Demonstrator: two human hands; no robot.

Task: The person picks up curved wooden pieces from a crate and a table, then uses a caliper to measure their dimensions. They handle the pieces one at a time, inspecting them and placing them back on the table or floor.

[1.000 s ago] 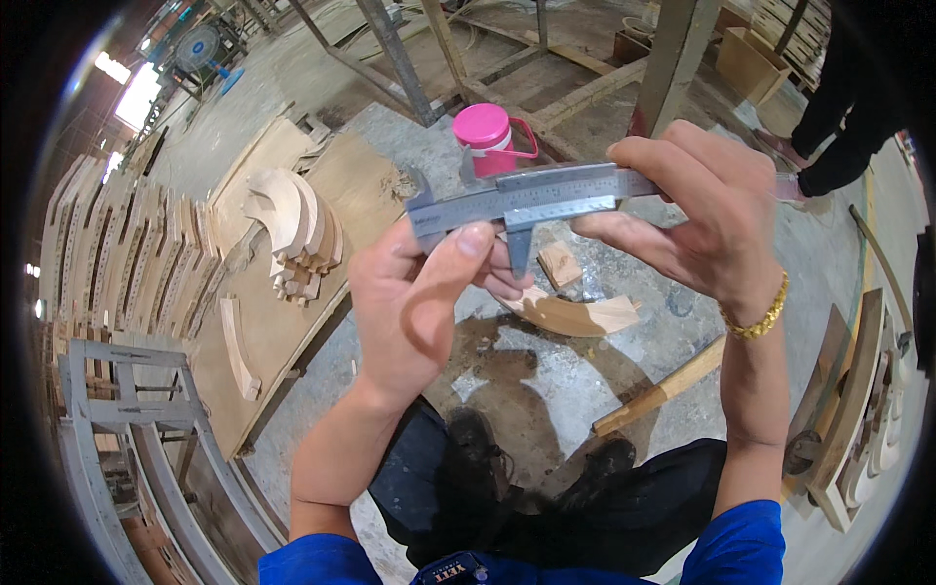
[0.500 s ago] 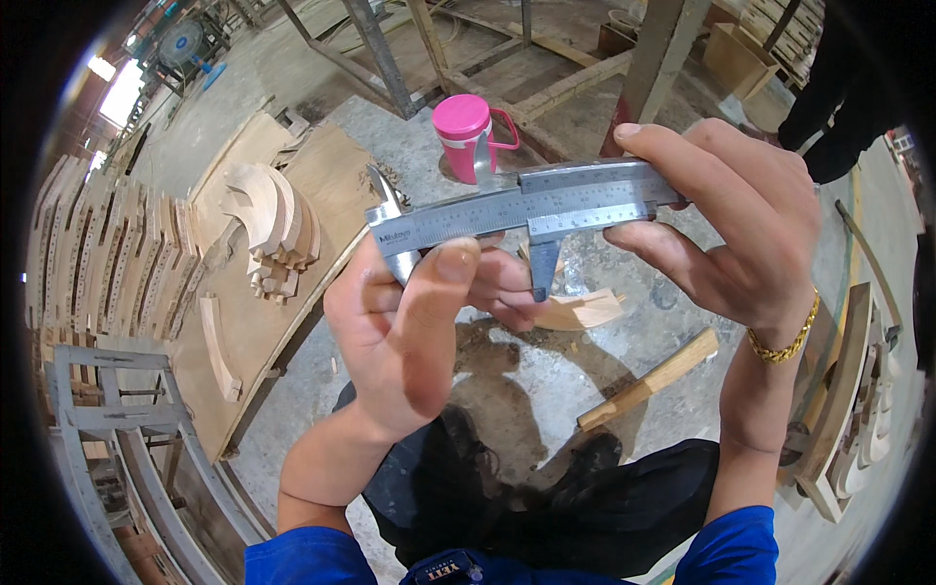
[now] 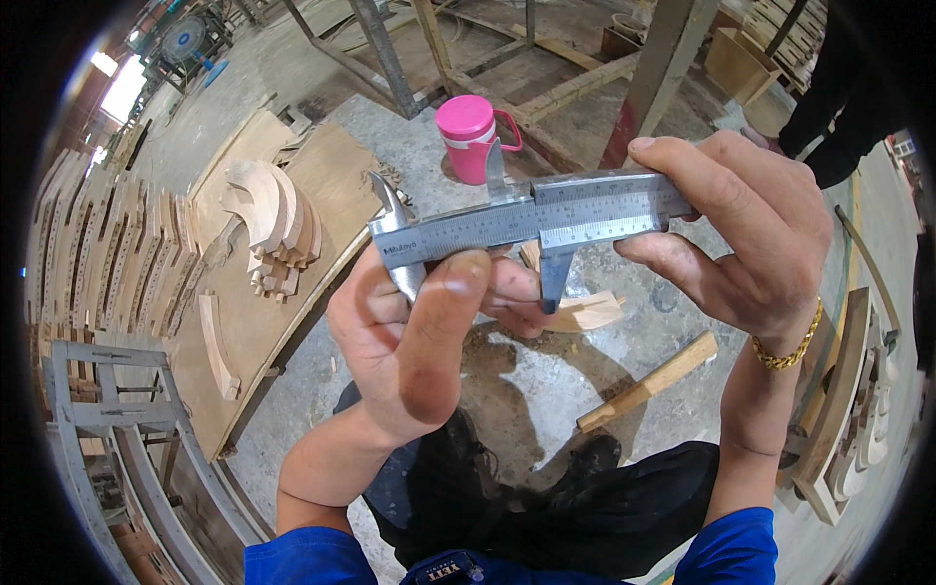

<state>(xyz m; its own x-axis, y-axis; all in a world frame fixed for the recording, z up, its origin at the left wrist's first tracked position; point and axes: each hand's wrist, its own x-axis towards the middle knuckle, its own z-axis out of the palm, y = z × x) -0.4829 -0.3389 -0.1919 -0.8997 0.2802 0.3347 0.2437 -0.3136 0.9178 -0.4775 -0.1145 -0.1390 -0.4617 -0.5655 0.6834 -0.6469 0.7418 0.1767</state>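
Observation:
A silver vernier caliper (image 3: 478, 227) is held up in front of me between both hands, its jaws spread apart. My left hand (image 3: 409, 331) grips the fixed-jaw end, with the thumb pressed on the beam and the fingers curled behind. My right hand (image 3: 746, 234) pinches the far end of the beam between thumb and forefinger, beside the sliding part. Beyond the lower jaw, a pale curved wood piece (image 3: 590, 312) shows partly on the floor. Nothing visible sits between the jaws.
A pink lidded mug (image 3: 468, 146) stands on the floor ahead. Stacked curved wood pieces (image 3: 273, 219) rest on a plywood sheet (image 3: 336, 166) at left. A wooden stick (image 3: 648, 380) lies before my feet. Racked wood parts (image 3: 107, 253) stand far left; a person's dark-clad legs (image 3: 838, 97) show at far right.
The caliper and both hands have shifted slightly right and down. The caliper looks a little more level; both hands keep their hold.

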